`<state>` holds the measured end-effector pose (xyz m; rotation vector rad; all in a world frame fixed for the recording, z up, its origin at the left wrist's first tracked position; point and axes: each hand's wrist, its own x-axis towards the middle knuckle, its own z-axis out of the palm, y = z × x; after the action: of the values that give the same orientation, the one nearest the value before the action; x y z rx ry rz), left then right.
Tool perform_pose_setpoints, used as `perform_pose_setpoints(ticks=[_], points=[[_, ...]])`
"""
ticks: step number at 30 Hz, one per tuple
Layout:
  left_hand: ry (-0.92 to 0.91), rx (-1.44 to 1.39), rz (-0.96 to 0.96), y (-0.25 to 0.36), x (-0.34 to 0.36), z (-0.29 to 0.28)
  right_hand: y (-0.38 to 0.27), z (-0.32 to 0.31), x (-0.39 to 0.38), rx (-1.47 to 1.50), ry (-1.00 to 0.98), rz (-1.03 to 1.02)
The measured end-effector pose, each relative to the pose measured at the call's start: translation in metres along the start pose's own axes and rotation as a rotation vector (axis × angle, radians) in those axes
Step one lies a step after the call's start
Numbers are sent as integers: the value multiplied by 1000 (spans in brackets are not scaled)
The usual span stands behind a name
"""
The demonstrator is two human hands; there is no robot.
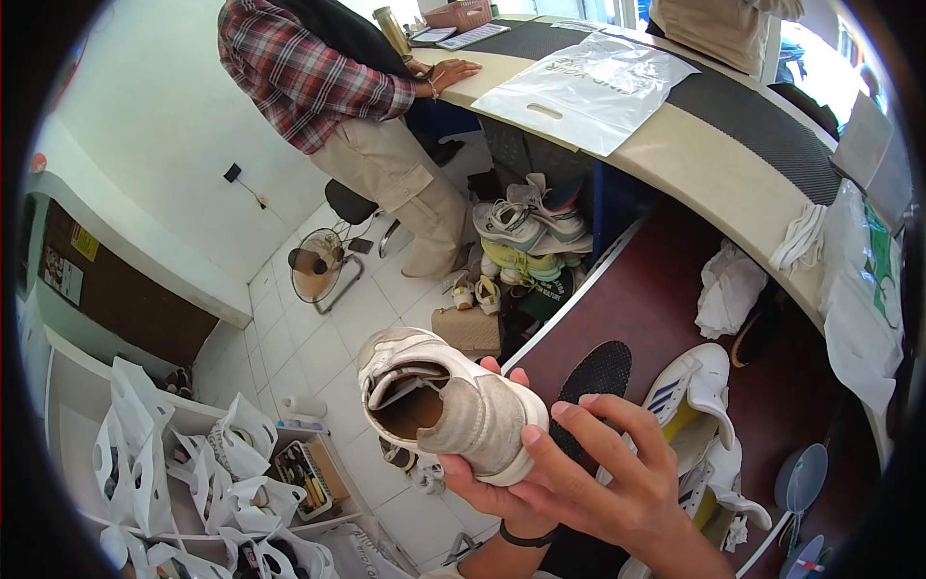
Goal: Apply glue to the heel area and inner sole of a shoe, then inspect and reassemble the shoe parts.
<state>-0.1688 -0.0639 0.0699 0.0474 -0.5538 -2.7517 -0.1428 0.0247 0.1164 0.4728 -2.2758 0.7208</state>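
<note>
A worn, off-white sneaker [482,420] is held up in the middle of the view, its opening toward me and its heel to the right. My left hand [492,497], with a black band at the wrist, grips it from beneath; the thumb shows on the near side and fingertips on the far side. My right hand [617,473] is at the heel, fingers apart, one fingertip touching the heel edge. Just beyond that hand, a black insole [595,386] lies on the maroon surface [641,289]. White sneakers with dark blue stripes [690,386] stand to its right.
A curved counter [637,145] arcs overhead, bearing a clear plastic bag [588,92] and white laces [801,236]. Stacked shoes [531,227] stand beneath. A person in plaid [309,77] leans there near a fan [316,265]. Bagged items [135,434] fill shelves at left.
</note>
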Motion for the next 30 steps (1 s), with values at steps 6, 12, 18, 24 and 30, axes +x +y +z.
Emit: perform_pose_setpoints(ticks=[6,12,18,24,30], points=[[-21,177,58,-2,-1,1,-2,1,-4,-56,45,-24],[-66,179,72,-4,-3,1,-2,-2,-7,-55,38,-64],[-67,220,74,-7,-3,-1,-2,-4,-10,-76,41,-129],[-83,256,-45,-4,-11,-4,2,-10,-16,-91,16,-172],[87,218,-159,-5,-14,-24,-9,-29,-17,-104,28,-205]])
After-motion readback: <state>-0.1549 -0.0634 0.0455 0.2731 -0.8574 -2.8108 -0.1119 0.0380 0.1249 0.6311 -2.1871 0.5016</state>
